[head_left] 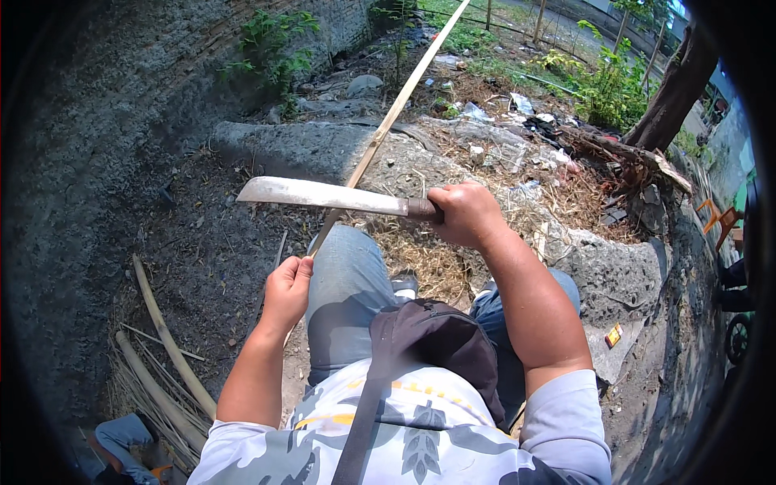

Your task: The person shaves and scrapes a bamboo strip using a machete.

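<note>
My right hand is closed around the dark handle of a machete. Its broad, worn blade points left and lies across a long, thin strip of wood or bamboo; whether the edge cuts into it I cannot tell. My left hand grips that strip near its lower end, just above my left knee. From there the strip slants up and away to the top of the view. A dark bag hangs on a strap across my front.
Several bamboo poles and thin strips lie at the lower left, where part of another person shows. A rough wall stands left. Ahead are a concrete ledge, litter and a tree trunk. A small yellow-red pack lies at right.
</note>
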Demonstrator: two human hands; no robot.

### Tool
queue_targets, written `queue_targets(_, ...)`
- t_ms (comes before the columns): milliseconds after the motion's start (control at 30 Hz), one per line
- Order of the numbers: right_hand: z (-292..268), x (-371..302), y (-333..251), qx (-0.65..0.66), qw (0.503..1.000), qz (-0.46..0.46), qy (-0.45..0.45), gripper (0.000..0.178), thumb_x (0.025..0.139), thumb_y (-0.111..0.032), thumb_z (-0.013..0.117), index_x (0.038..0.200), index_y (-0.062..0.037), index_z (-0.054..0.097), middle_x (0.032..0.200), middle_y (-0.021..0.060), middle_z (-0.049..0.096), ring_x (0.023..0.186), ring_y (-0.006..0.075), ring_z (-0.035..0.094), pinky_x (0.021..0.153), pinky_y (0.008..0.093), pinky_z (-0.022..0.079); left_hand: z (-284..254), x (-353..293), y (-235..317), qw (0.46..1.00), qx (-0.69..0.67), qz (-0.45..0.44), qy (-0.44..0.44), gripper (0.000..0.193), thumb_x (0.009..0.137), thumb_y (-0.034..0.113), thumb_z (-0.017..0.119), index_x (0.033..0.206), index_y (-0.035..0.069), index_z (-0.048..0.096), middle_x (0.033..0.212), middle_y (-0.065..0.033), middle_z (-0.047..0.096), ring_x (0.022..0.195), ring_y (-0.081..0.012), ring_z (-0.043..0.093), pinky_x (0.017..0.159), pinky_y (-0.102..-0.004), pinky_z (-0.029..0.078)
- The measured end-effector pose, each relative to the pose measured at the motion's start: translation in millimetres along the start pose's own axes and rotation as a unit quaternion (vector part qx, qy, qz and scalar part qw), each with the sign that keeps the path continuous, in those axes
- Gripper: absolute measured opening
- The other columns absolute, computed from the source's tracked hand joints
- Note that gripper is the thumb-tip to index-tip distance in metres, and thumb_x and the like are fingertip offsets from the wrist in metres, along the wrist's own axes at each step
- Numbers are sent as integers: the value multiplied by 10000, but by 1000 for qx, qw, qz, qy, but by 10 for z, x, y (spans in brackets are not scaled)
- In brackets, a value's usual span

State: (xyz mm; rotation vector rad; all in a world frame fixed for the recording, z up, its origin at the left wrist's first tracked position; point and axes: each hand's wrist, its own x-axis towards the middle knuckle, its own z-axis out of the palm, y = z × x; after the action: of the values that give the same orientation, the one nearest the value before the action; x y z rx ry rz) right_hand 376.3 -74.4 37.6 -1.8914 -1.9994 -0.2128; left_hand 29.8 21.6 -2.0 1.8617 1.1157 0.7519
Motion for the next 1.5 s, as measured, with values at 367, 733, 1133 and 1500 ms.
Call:
queue_targets(367,24,-7,46,-37,997,-34,52,188,650,-173,742,754,-129,591,724,51,657,717,300,675,720,411,534,246,91,160,989,-109,-47,-85,385,1063,394,550,863,69,604,686,58,473,620,-41,368,550,-244,316)
queue_targets(733,-18,53,-92,-35,996,-61,55,228,707,-270,798,805,-154,628,709,25,680,721,252,704,745,386,518,424,169,531,932,-270,-202,-135,384,1049,440,556,827,126,540,626,81,424,455,-22,330,414,-225,242)
queue_targets(1133,-93,33,114,-81,990,-43,110,194,667,-183,756,752,-144,586,700,31,657,686,263,672,720,390,507,372,213,565,901,-283,-247,-218,428,1057,506,494,884,119,554,635,75,403,523,-44,348,477,-240,259)
queue_targets(1500,-116,25,170,-53,992,-25,116,215,688,-200,775,773,-141,587,702,54,642,690,291,659,701,404,510,446,186,402,917,-294,-184,-195,395,1063,479,499,883,132,559,593,104,314,472,-32,250,454,-236,193)
